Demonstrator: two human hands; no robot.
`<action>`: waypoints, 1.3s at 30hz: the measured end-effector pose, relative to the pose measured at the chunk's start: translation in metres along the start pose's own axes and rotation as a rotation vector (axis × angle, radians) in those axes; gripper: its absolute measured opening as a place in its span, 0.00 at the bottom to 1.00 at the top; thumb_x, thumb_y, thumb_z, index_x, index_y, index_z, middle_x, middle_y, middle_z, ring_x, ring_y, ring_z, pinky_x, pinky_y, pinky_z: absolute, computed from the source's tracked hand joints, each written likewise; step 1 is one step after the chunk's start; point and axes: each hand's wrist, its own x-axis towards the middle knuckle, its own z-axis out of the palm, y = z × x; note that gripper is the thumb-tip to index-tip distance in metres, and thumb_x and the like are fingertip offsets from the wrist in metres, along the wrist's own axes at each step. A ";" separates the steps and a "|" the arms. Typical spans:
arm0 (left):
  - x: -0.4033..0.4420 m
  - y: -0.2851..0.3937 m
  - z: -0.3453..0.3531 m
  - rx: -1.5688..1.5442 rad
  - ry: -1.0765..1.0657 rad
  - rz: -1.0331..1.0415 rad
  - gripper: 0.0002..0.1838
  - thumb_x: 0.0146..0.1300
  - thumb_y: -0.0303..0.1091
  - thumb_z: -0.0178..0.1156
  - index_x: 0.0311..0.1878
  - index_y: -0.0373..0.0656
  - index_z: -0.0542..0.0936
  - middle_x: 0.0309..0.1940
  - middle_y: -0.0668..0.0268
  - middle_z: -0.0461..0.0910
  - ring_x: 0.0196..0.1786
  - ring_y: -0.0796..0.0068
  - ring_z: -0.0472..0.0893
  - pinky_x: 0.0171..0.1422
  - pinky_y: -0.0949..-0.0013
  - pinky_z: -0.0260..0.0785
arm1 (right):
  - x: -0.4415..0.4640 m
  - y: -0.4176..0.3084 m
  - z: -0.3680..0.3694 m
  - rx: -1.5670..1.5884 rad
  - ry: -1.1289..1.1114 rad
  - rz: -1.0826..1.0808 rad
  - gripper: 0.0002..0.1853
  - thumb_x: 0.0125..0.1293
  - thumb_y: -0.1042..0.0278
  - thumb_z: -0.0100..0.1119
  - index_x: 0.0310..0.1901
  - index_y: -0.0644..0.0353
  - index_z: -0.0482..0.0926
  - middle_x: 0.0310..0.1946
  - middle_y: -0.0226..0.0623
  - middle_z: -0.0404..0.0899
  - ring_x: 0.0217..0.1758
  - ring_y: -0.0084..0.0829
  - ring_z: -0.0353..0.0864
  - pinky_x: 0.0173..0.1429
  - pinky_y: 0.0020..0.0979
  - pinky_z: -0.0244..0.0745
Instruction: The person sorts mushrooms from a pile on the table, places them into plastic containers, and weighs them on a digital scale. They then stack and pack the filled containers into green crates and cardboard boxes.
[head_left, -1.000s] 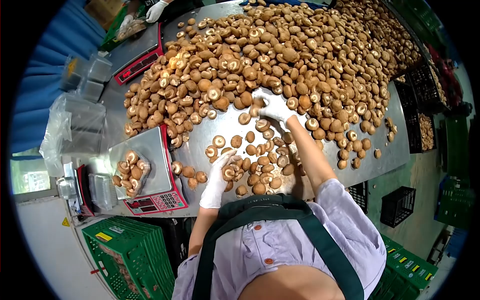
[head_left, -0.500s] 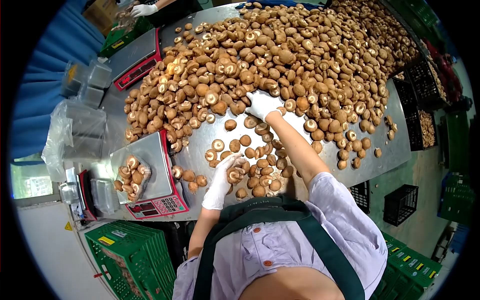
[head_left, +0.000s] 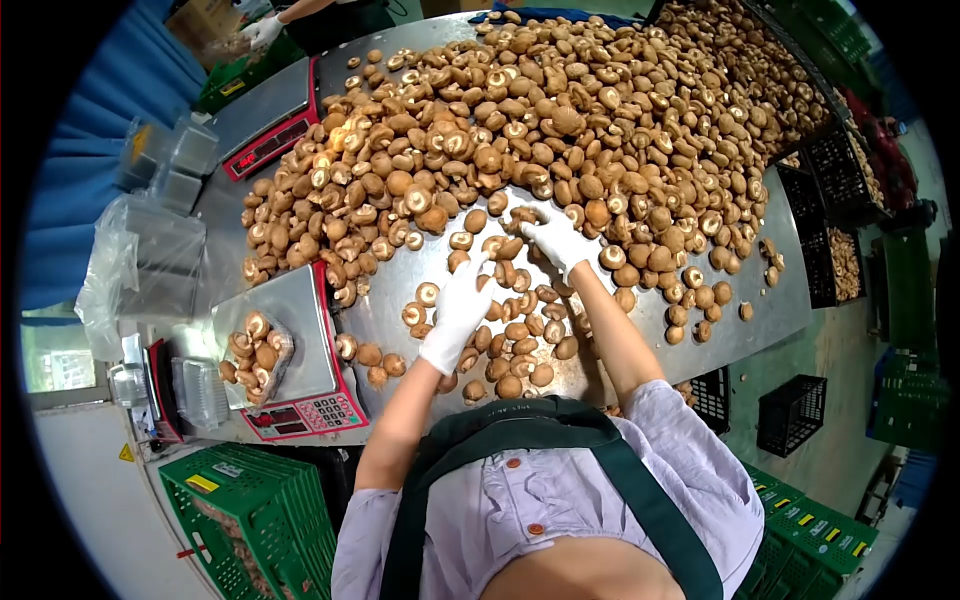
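Observation:
My left hand (head_left: pixel 463 305), in a white glove, is turned with its back to me, fingers curled around a shiitake mushroom (head_left: pixel 484 281) that is mostly hidden. Just beyond its fingertips lie more mushrooms on the metal table. My right hand (head_left: pixel 556 238), also gloved, pinches a brown shiitake mushroom (head_left: pixel 522 215) near the front of the big mushroom heap (head_left: pixel 570 120). Below and between my hands, several loose mushrooms (head_left: pixel 520 345) are scattered, some with pale gills or stems upward.
At left, a red-framed scale (head_left: pixel 325 412) carries a clear tray of mushrooms (head_left: pixel 258 358). Behind it are another scale (head_left: pixel 270 147) and plastic trays (head_left: pixel 185 165). Green crates (head_left: pixel 245 515) stand below, black crates (head_left: pixel 790 412) at right. A co-worker's gloved hand (head_left: pixel 263 32) shows at top left.
My left hand has moved up and forward, turning its back to me. My right hand has drawn back slightly from the heap with a mushroom, bringing both hands closer together.

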 end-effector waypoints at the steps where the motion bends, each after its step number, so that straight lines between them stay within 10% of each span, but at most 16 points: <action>1: 0.011 0.004 0.001 0.114 0.018 0.073 0.25 0.59 0.33 0.55 0.62 0.46 0.69 0.43 0.58 0.77 0.42 0.62 0.79 0.45 0.63 0.73 | -0.008 -0.013 -0.002 -0.110 -0.010 0.068 0.23 0.59 0.59 0.59 0.55 0.59 0.75 0.47 0.48 0.79 0.49 0.39 0.79 0.54 0.33 0.73; 11: 0.067 -0.018 0.032 0.502 -0.109 0.226 0.21 0.53 0.30 0.58 0.52 0.39 0.73 0.42 0.50 0.76 0.41 0.54 0.79 0.40 0.57 0.73 | -0.029 -0.031 -0.002 0.161 -0.092 0.250 0.25 0.59 0.57 0.63 0.55 0.63 0.75 0.49 0.40 0.79 0.50 0.28 0.76 0.54 0.28 0.71; 13: 0.052 -0.019 0.025 0.088 0.089 0.219 0.21 0.54 0.32 0.58 0.53 0.38 0.74 0.44 0.52 0.78 0.44 0.58 0.80 0.42 0.61 0.73 | -0.035 -0.025 -0.009 0.249 -0.014 0.235 0.24 0.59 0.59 0.63 0.55 0.60 0.75 0.46 0.39 0.80 0.48 0.29 0.77 0.51 0.28 0.73; 17: 0.026 -0.019 -0.015 -1.267 -0.225 -0.514 0.23 0.63 0.38 0.49 0.60 0.38 0.70 0.49 0.55 0.78 0.46 0.62 0.82 0.42 0.70 0.74 | -0.034 -0.019 -0.003 0.918 0.036 0.422 0.14 0.63 0.73 0.58 0.50 0.64 0.75 0.44 0.40 0.79 0.43 0.28 0.80 0.42 0.24 0.80; 21: -0.001 -0.020 -0.025 -1.757 -0.147 -0.701 0.26 0.65 0.46 0.43 0.63 0.42 0.68 0.55 0.57 0.75 0.55 0.58 0.77 0.50 0.57 0.73 | -0.044 -0.057 0.011 1.255 0.062 0.617 0.15 0.69 0.68 0.49 0.55 0.63 0.71 0.51 0.42 0.75 0.51 0.32 0.77 0.53 0.31 0.79; 24: -0.017 -0.018 -0.005 -1.470 0.123 -0.628 0.23 0.66 0.50 0.46 0.59 0.48 0.70 0.54 0.65 0.74 0.54 0.62 0.76 0.50 0.52 0.74 | -0.041 -0.015 0.055 0.685 -0.163 0.052 0.19 0.66 0.63 0.57 0.55 0.65 0.75 0.54 0.38 0.74 0.51 0.27 0.74 0.60 0.25 0.66; 27: -0.036 -0.006 0.001 -1.417 0.266 -0.630 0.21 0.65 0.37 0.55 0.61 0.45 0.68 0.48 0.67 0.74 0.42 0.72 0.77 0.34 0.68 0.79 | -0.073 -0.064 0.070 0.574 -0.299 0.041 0.19 0.66 0.64 0.57 0.55 0.65 0.74 0.50 0.36 0.77 0.53 0.28 0.74 0.60 0.26 0.67; 32: -0.080 -0.016 -0.038 -1.490 0.209 -0.498 0.22 0.65 0.30 0.54 0.62 0.43 0.67 0.45 0.63 0.75 0.38 0.75 0.79 0.32 0.74 0.77 | -0.090 -0.088 0.084 0.787 -0.395 0.310 0.17 0.67 0.68 0.53 0.55 0.63 0.74 0.50 0.35 0.77 0.54 0.27 0.74 0.59 0.26 0.69; 39: -0.145 -0.041 -0.160 -0.844 0.762 -0.175 0.24 0.64 0.25 0.50 0.65 0.44 0.67 0.48 0.63 0.74 0.34 0.79 0.78 0.32 0.79 0.73 | -0.101 -0.175 0.150 0.665 -0.619 0.147 0.19 0.66 0.64 0.57 0.56 0.63 0.73 0.47 0.35 0.78 0.50 0.25 0.76 0.56 0.25 0.70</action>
